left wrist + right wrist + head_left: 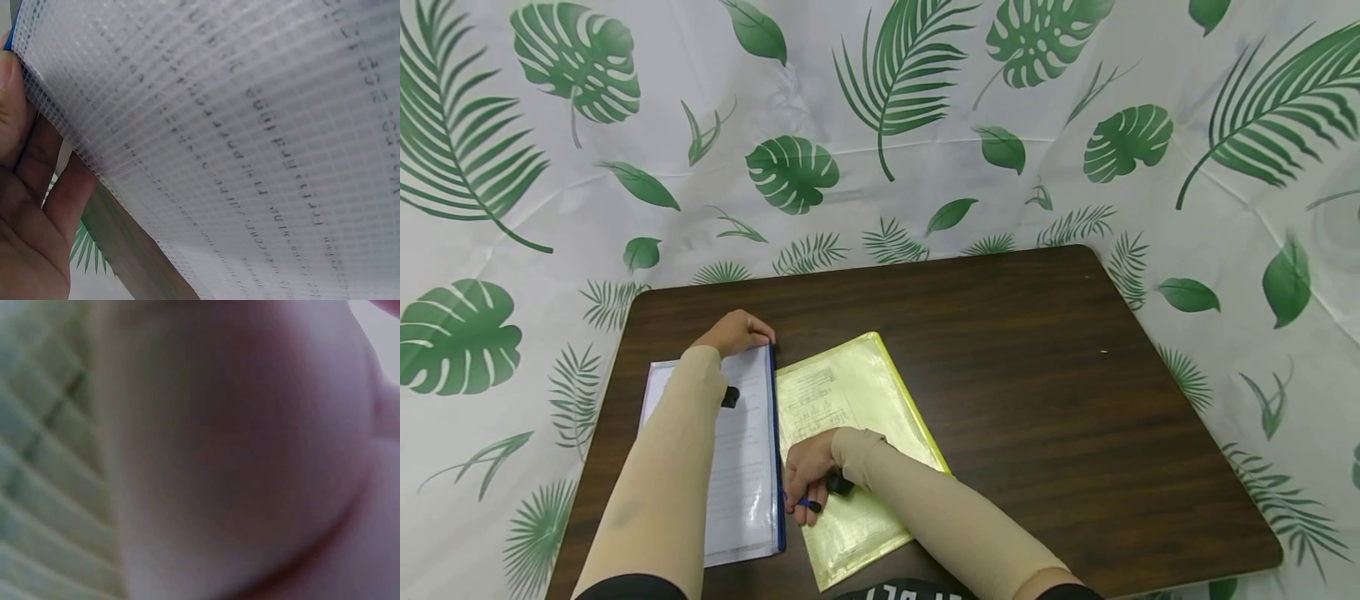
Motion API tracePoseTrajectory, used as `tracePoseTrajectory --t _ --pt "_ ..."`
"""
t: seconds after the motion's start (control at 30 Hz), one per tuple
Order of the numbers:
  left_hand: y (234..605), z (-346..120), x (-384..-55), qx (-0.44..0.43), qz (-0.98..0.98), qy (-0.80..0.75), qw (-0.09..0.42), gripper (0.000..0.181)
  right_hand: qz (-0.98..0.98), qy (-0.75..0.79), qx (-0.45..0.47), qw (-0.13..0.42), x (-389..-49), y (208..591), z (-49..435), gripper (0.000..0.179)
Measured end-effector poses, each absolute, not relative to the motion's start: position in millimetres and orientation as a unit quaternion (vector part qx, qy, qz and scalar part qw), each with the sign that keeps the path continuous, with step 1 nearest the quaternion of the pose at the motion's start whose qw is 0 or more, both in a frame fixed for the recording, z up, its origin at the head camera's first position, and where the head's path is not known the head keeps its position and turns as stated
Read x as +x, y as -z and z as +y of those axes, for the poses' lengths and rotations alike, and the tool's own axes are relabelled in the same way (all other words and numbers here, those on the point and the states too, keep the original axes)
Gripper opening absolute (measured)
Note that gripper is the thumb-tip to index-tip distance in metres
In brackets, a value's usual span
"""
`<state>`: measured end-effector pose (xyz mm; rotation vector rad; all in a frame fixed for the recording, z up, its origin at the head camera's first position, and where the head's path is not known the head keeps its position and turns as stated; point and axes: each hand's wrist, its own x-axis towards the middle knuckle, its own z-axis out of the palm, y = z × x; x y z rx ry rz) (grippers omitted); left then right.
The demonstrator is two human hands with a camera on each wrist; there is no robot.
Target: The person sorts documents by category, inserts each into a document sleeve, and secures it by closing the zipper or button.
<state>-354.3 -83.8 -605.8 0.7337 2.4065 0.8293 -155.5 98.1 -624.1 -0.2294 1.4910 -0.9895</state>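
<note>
A clear mesh zip pouch [741, 467] with a blue edge lies at the left of the table, with printed paper inside. My left hand [739, 332] grips its far right corner by the blue edge; up close in the left wrist view, that hand's fingers [62, 194] are at the pouch's mesh [219, 125]. My right hand [808, 471] is at the same blue edge, lower down, pinching a small blue zipper pull [808, 504] with a black end. Under this hand is a yellow-edged mesh pouch [865, 392] with a paper in it. A blurred finger [237, 450] fills most of the right wrist view.
Both pouches lie on a dark brown wooden table [1037, 400] with rounded corners, side by side on its left half. A white cloth [700, 50] with green leaf prints hangs behind and around the table. A tiny pale speck [1103, 352] lies on the right half.
</note>
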Motion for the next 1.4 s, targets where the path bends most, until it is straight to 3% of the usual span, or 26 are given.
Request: tracePoseTrajectory --t 1.4 --pt "608 -82 -351 0.261 0.883 -0.306 0.242 0.015 0.651 0.408 -0.122 0.628 -140 626 102 0.021"
